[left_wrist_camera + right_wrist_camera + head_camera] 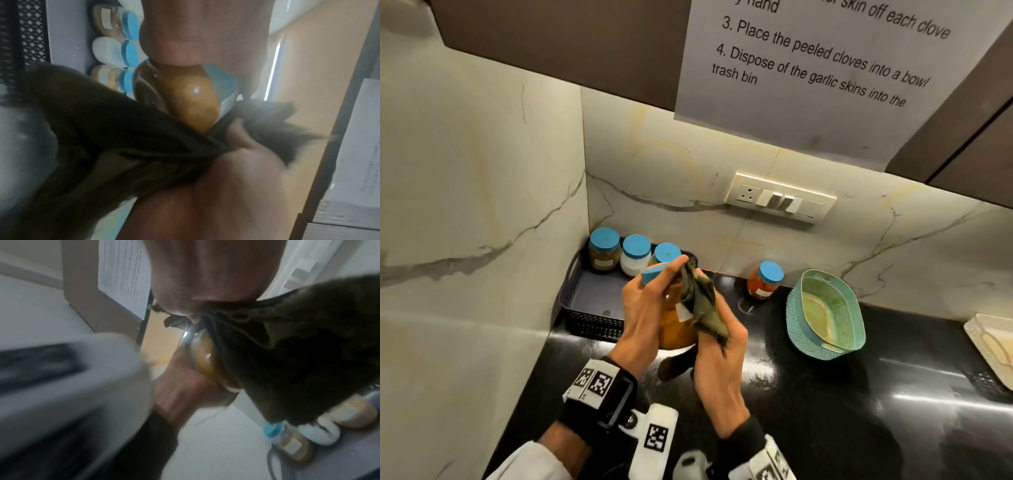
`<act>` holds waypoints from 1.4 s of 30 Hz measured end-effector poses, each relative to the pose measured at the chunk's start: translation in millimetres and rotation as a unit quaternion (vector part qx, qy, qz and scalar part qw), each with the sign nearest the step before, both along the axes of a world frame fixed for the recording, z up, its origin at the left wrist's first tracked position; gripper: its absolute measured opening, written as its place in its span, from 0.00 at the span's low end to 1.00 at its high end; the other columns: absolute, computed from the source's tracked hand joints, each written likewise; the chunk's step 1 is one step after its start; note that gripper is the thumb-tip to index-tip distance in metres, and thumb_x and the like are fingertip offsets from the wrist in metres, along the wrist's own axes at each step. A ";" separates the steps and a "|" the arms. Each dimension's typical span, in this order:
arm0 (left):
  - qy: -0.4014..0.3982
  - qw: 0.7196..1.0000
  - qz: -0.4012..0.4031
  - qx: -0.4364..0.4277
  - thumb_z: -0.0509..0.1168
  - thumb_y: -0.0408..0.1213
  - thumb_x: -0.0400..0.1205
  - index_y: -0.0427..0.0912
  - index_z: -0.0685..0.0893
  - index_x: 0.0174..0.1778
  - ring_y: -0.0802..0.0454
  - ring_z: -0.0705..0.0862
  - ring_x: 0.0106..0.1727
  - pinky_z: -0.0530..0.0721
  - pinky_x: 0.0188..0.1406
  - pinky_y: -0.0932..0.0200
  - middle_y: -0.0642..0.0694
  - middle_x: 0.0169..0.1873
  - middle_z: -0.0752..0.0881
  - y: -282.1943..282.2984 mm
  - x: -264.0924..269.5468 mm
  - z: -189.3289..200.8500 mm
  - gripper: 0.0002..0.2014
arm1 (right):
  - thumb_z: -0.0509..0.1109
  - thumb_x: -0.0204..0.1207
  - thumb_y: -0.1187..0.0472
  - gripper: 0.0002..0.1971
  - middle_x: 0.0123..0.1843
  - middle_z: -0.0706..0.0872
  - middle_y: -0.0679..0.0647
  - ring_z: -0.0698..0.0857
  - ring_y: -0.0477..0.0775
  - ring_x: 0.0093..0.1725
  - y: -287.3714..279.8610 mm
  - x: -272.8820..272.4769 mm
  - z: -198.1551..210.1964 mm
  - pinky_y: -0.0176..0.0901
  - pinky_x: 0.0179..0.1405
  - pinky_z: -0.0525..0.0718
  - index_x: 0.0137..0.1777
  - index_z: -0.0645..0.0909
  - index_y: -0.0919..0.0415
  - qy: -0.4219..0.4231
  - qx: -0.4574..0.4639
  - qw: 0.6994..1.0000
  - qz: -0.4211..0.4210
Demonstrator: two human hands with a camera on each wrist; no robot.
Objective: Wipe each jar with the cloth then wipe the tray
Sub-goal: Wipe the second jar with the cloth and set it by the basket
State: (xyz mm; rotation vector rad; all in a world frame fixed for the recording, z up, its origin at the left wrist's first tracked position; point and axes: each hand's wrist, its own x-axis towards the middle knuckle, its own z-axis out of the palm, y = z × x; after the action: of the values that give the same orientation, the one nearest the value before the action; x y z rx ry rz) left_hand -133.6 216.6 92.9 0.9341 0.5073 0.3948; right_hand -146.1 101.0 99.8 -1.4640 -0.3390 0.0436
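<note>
My left hand (pixel 650 301) grips a jar of orange-yellow paste (pixel 675 329) with a blue lid (pixel 654 273), held tilted above the black counter. My right hand (pixel 717 346) holds a dark olive cloth (pixel 700 301) bunched against the jar's right side. In the left wrist view the jar (pixel 193 100) shows between my palm and the cloth (pixel 115 139). In the right wrist view the cloth (pixel 298 353) covers most of the jar (pixel 205 360). Three blue-lidded jars (pixel 635 255) stand at the back of the dark tray (pixel 592 308) in the corner. A red-filled jar (pixel 764 281) stands on the counter by the wall.
A teal woven basket (pixel 825 315) sits on the counter to the right. A white tray (pixel 993 346) pokes in at the right edge. Marble walls close the corner at left and behind, with a switch plate (pixel 780 198) on the back wall. A cabinet with a taped paper sheet (pixel 825 68) hangs overhead.
</note>
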 end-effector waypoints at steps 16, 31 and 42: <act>0.002 0.999 0.016 0.042 0.81 0.54 0.70 0.38 0.92 0.54 0.42 0.94 0.47 0.92 0.51 0.46 0.40 0.46 0.95 -4.3 -5.1 4.9 0.25 | 0.67 0.88 0.59 0.09 0.52 0.93 0.50 0.91 0.49 0.54 0.4 9.7 3.5 0.45 0.54 0.90 0.58 0.88 0.49 0.069 0.021 0.997 -0.023; 0.015 0.998 0.036 -0.048 0.86 0.51 0.66 0.28 0.91 0.55 0.37 0.92 0.48 0.92 0.56 0.41 0.31 0.48 0.94 -5.2 -2.2 5.1 0.32 | 0.60 0.82 0.79 0.29 0.68 0.89 0.55 0.85 0.56 0.71 -0.5 13.0 -9.6 0.51 0.71 0.83 0.70 0.86 0.48 -0.046 -0.007 0.998 0.033; 0.006 0.999 0.037 -0.027 0.86 0.56 0.64 0.35 0.93 0.53 0.32 0.93 0.55 0.89 0.65 0.30 0.33 0.50 0.94 -16.5 -1.9 8.6 0.31 | 0.66 0.86 0.64 0.12 0.53 0.93 0.54 0.89 0.50 0.54 -0.9 25.5 -0.3 0.51 0.56 0.87 0.58 0.91 0.49 -0.021 -0.023 1.000 -0.002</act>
State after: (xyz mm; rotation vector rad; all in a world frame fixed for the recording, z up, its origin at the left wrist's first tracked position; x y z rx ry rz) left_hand -135.5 200.1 101.5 0.8683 0.5609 0.4402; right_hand -120.6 100.1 99.5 -1.5123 -0.3706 0.0176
